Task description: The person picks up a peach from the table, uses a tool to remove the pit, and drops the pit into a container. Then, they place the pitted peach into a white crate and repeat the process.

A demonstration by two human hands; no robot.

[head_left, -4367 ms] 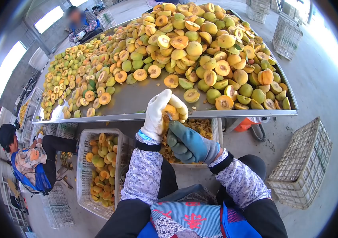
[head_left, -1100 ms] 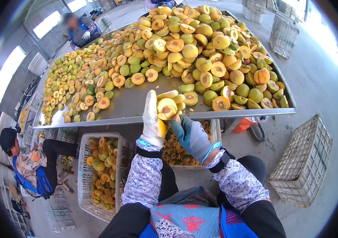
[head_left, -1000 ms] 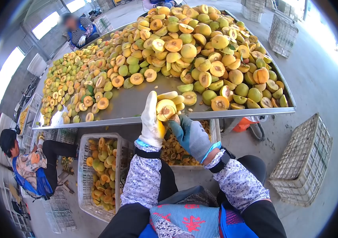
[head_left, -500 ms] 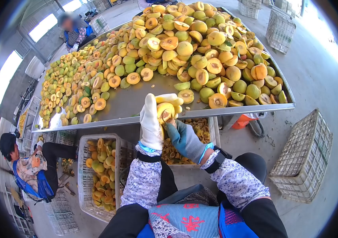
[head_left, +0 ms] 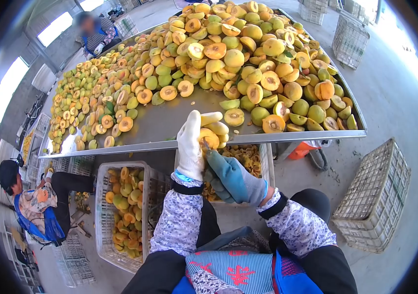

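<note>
My left hand (head_left: 193, 142), in a white glove, is closed around a halved yellow peach (head_left: 210, 139) in front of the table's near edge. Its cut side is turned toward my right hand (head_left: 233, 175), which wears a blue-grey glove. The right fingers are closed on a small, thin tool (head_left: 205, 143) whose dark tip touches the middle of the peach half; its handle is hidden in the glove. Below both hands, a white crate (head_left: 268, 166) holds yellow peach pieces, partly covered by the right glove.
A metal-rimmed table (head_left: 312, 135) bears a big heap of halved peaches (head_left: 233, 59). Left of my knees stands a crate (head_left: 102, 215) of peach halves. An upturned crate (head_left: 373, 196) is at right. One co-worker (head_left: 37, 201) sits at left, another (head_left: 94, 34) beyond the table.
My right hand has rolled over, showing more of the back of its glove, with the tool still at the peach. The peach half has turned in my left hand. The view has shifted slightly.
</note>
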